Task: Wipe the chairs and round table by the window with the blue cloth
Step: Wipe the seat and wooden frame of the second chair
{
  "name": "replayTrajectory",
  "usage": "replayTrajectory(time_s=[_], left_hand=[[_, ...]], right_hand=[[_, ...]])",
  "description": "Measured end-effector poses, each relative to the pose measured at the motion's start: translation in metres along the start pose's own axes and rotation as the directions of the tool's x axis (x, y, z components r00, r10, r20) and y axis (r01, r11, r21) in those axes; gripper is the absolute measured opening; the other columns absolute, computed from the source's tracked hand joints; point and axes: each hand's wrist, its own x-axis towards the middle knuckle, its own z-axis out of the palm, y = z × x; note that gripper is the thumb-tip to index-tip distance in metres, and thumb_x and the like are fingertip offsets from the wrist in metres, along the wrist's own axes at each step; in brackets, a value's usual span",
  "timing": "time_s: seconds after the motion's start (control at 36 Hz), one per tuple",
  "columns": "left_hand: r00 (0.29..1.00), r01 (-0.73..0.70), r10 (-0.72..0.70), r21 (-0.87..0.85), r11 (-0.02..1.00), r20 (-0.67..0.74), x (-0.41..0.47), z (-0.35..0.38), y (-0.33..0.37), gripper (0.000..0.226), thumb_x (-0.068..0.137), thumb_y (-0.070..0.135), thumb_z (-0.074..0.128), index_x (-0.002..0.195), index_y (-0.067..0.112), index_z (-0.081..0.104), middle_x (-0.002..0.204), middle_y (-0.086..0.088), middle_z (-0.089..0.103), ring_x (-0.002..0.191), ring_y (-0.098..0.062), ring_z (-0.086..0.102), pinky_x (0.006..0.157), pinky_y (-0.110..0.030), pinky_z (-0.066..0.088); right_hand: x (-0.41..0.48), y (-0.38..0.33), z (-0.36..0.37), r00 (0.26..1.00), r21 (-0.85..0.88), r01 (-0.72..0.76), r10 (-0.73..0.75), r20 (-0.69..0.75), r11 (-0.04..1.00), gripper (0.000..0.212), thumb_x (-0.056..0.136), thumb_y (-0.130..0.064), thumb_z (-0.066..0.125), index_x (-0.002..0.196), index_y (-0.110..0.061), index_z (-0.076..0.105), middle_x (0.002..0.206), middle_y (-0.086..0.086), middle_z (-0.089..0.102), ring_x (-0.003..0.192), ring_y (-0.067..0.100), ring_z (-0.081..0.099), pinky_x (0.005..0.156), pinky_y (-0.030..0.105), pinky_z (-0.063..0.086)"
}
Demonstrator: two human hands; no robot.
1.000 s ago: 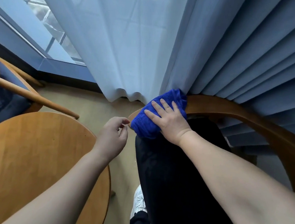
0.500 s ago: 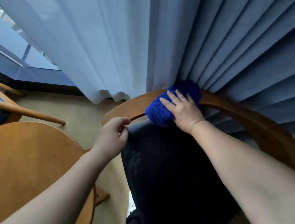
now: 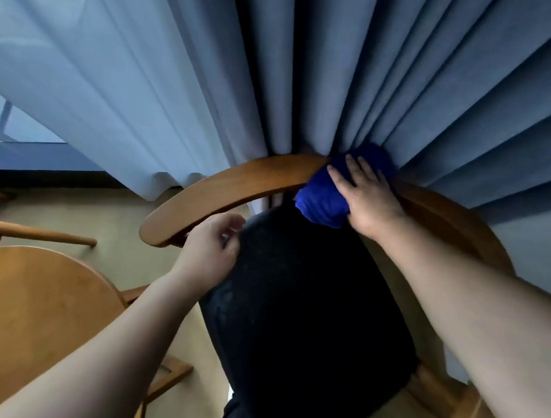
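A: Grip first. Right hand [image 3: 369, 202] lies flat, fingers spread, palm pressing one blue cloth [image 3: 323, 201] onto the top of the chair's curved wooden rail [image 3: 236, 185]. Pressing, not a closed grasp.

B: Left hand [image 3: 210, 248]?

A: Loosely curled, holding nothing I can see. It sits just beside the rail's left end, at the edge of the dark seat cushion [image 3: 308, 311]. Touching the wood or not, cannot tell.

B: Cloth position?

A: Bunched at the middle of the rail's arc, right where the curtain folds [image 3: 444, 90] meet the wood. Cloth touches both.

B: Count the furniture.

A: One chair under the hands. One round table [image 3: 26, 303], lower left. Part of a second chair [image 3: 32, 234] at the far left, only a wooden arm showing clearly. So two chairs, one table, one cloth.

B: Curtains?

A: Two kinds: a pale sheer one [image 3: 96, 76] on the left, heavier blue-grey folds on the right. One strip of window [image 3: 15, 122] shows past the sheer.
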Motion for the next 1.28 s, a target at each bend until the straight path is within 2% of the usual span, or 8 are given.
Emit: replayTrajectory(time_s=[0.11,0.22,0.39,0.67,0.92,1.28], left_hand=[[0.999,-0.05,0.05,0.021,0.999,0.013,0.001,0.012,0.01,0.027,0.087,0.005,0.051,0.103,0.023,0.064,0.099,0.009,0.063,0.091,-0.007,0.058,0.082,-0.024,0.048],[0.997,-0.056,0.055,0.009,0.998,0.053,-0.002,0.023,0.023,0.029,0.088,0.006,0.052,0.105,0.026,0.062,0.1,0.011,0.061,0.091,-0.003,0.057,0.079,-0.019,0.043],[0.993,-0.092,0.089,0.029,0.995,0.079,-0.005,0.033,0.036,0.028,0.088,0.007,0.052,0.107,0.024,0.062,0.101,0.009,0.06,0.087,0.003,0.055,0.071,-0.006,0.038],[0.981,-0.177,0.17,0.075,0.981,0.094,-0.011,0.039,0.058,0.029,0.087,0.006,0.05,0.109,0.022,0.061,0.1,0.008,0.061,0.087,-0.008,0.058,0.078,-0.022,0.046],[0.958,-0.272,0.254,0.132,0.953,0.136,-0.024,0.049,0.079,0.029,0.089,0.006,0.049,0.113,0.017,0.061,0.1,0.009,0.058,0.09,-0.008,0.055,0.079,-0.016,0.037],[0.911,-0.393,0.355,0.177,0.903,0.212,-0.045,0.059,0.082,0.028,0.088,0.005,0.049,0.111,0.014,0.063,0.097,0.009,0.055,0.089,-0.01,0.055,0.08,-0.021,0.042]], right_hand=[[-0.008,0.02,-0.001,0.998,-0.043,-0.03,0.033,0.053,0.999,0.101,0.08,-0.014,0.071,0.152,-0.03,0.003,0.16,0.013,-0.003,0.147,0.032,0.003,0.115,0.052,0.014],[-0.016,0.032,-0.007,0.991,-0.044,-0.054,0.059,0.121,0.998,0.105,0.077,-0.018,0.074,0.152,-0.031,0.003,0.16,0.011,-0.005,0.147,0.029,0.002,0.116,0.052,0.012],[-0.03,0.042,-0.012,0.989,-0.011,-0.058,0.059,0.134,0.998,0.091,0.084,-0.013,0.063,0.152,-0.032,0.007,0.161,0.01,-0.002,0.147,0.028,0.003,0.117,0.052,0.012],[-0.069,0.068,-0.02,0.983,0.011,-0.151,0.149,0.105,0.988,0.085,0.086,-0.018,0.061,0.152,-0.03,0.01,0.16,0.011,0.005,0.146,0.03,0.008,0.115,0.054,0.017],[-0.106,0.092,-0.02,0.953,0.099,-0.298,0.291,0.078,0.949,0.087,0.085,-0.024,0.062,0.153,-0.027,0.008,0.158,0.016,0.01,0.144,0.036,0.013,0.111,0.054,0.027],[-0.156,0.107,0.002,0.907,0.199,-0.412,0.42,0.0,0.889,0.093,0.081,-0.028,0.068,0.153,-0.024,0.009,0.157,0.02,0.012,0.141,0.04,0.018,0.108,0.053,0.032]])
